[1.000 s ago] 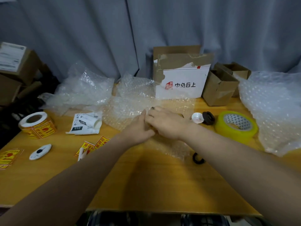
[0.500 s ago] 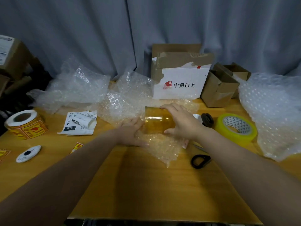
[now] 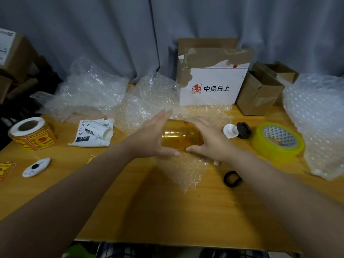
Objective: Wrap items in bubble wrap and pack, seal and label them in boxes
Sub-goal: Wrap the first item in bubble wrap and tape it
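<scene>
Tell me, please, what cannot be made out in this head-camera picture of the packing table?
All head view.
amber jar: both ends covered by the left hand and right hand.
black handle loop: the rest lies under the right forearm.
white box: contents hidden behind its front wall.
printed slips: text too small to read.
brown box, far left: cut off by the frame edge.

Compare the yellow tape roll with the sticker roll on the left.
The tape roll is plain translucent yellow; the sticker roll shows printed yellow-and-red labels under a white top. The tape roll's hole is wide with a patterned core; the sticker roll's is narrower and brown. Both lie flat, hole up, untouched.
</scene>
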Tool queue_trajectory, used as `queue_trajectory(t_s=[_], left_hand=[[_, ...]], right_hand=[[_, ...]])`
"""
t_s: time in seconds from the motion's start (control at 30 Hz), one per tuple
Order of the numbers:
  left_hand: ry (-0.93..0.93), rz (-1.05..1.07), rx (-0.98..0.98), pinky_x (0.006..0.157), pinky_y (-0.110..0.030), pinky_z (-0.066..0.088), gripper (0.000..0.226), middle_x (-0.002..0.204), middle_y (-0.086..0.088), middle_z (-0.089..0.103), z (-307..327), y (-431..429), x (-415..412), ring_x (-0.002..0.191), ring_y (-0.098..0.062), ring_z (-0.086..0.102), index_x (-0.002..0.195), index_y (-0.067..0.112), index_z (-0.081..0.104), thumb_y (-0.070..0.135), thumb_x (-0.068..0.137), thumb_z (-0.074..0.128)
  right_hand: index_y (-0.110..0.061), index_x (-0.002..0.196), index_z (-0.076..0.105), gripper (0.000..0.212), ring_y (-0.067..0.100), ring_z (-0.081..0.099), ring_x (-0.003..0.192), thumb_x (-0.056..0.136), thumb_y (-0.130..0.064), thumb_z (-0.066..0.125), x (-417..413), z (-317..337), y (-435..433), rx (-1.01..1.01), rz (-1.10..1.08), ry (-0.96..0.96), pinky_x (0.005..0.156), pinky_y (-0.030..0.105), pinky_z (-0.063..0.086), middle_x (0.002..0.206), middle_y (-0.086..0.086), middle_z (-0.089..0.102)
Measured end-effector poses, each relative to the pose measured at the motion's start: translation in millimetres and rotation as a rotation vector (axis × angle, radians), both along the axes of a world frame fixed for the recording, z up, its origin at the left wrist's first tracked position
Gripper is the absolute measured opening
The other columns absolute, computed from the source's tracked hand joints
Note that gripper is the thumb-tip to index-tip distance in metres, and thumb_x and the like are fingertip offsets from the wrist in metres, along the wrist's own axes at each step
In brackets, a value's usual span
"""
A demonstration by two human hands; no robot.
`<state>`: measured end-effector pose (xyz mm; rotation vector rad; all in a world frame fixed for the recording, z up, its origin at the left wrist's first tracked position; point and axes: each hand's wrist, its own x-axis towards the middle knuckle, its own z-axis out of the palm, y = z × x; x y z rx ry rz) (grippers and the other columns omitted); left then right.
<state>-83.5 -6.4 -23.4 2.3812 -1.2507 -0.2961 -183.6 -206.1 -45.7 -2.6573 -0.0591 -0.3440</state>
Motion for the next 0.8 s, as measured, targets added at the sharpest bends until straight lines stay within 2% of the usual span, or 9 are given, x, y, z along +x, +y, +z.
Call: queue_trajectory(t_s=[0.1,0.2,0.23,0.3,0.4,0.47,0.53,0.67,0.8], left_hand=[[-0.229,-0.059,-0.013,0.113,-0.039,0.022,0.107,0.156,0.002,0.013,-0.5,-14.2,-12.6,0.142,-0.020,0.013,0.148,0.035,0.015,0.061,0.064,0.074],[-0.290,0.000,-0.007,0.104,-0.035,0.035,0.093,0.143,-0.001,0.029,-2.2,-19.6,-10.6,0.131,-0.019,0.026,0.146,0.031,0.023,0.047,0.071,0.076],[-0.296,0.014,-0.004,0.102,-0.034,0.036,0.092,0.141,0.000,0.031,-2.0,-20.0,-9.1,0.129,-0.018,0.028,0.145,0.031,0.023,0.046,0.071,0.076],[-0.294,0.023,0.002,0.100,-0.035,0.038,0.091,0.140,0.002,0.033,-1.5,-20.8,-7.6,0.126,-0.017,0.030,0.145,0.032,0.024,0.047,0.072,0.075],[-0.273,0.037,0.003,0.101,-0.036,0.038,0.090,0.140,0.003,0.033,-1.4,-22.0,-8.3,0.126,-0.017,0.031,0.145,0.033,0.025,0.047,0.072,0.075],[-0.277,0.038,0.000,0.100,-0.036,0.038,0.089,0.140,0.003,0.035,-0.4,-22.4,-8.0,0.126,-0.018,0.034,0.144,0.032,0.026,0.047,0.072,0.075],[-0.278,0.041,-0.003,0.099,-0.034,0.040,0.089,0.140,0.002,0.036,1.0,-22.0,-7.9,0.124,-0.019,0.039,0.144,0.032,0.027,0.048,0.071,0.075],[-0.231,0.049,-0.023,0.094,-0.029,0.040,0.088,0.142,0.003,0.037,5.5,-19.4,-10.8,0.122,-0.017,0.043,0.144,0.031,0.029,0.048,0.071,0.075],[-0.210,0.039,-0.044,0.090,-0.024,0.038,0.086,0.141,0.004,0.038,6.8,-14.0,-13.4,0.120,-0.015,0.044,0.144,0.031,0.031,0.047,0.072,0.075]], right_hand=[[-0.024,0.148,0.028,0.083,0.017,0.028,0.138,0.080,-0.037,0.074,-3.9,-0.6,-0.6,0.029,0.026,0.017,0.114,0.039,0.028,0.149,-0.001,0.034],[-0.025,0.150,0.021,0.075,0.009,0.024,0.138,0.089,-0.019,0.063,-12.5,6.5,-11.4,0.227,0.005,0.117,0.109,0.026,0.023,0.152,-0.005,0.027],[-0.024,0.149,0.023,0.069,0.009,0.023,0.138,0.090,-0.012,0.057,-15.3,7.5,-18.1,0.278,-0.038,0.155,0.107,0.024,0.022,0.152,-0.005,0.027],[-0.021,0.143,0.036,0.057,0.015,0.029,0.138,0.090,-0.007,0.052,-17.9,5.0,-32.6,0.160,-0.133,0.172,0.106,0.025,0.027,0.147,-0.003,0.034],[-0.021,0.134,0.047,0.051,0.017,0.042,0.124,0.085,-0.020,0.063,-21.3,4.1,-39.2,0.035,-0.110,0.326,0.099,0.026,0.037,0.127,-0.004,0.042],[-0.022,0.138,0.044,0.063,0.014,0.040,0.123,0.082,-0.029,0.070,-23.4,6.2,-39.0,0.049,-0.031,0.479,0.101,0.026,0.035,0.132,-0.005,0.035],[-0.028,0.136,0.045,0.064,0.015,0.047,0.120,0.079,-0.029,0.074,-23.1,9.3,-40.1,0.069,0.012,0.568,0.099,0.024,0.039,0.135,-0.006,0.031],[-0.037,0.107,0.054,0.035,0.015,0.046,0.111,0.079,-0.032,0.074,-19.8,10.0,-38.0,-0.004,0.047,0.525,0.090,0.027,0.047,0.120,-0.004,0.040],[-0.032,0.100,0.058,0.026,0.014,0.047,0.107,0.080,-0.038,0.073,-21.0,8.8,-33.4,-0.032,0.029,0.460,0.085,0.025,0.046,0.114,-0.003,0.045]])
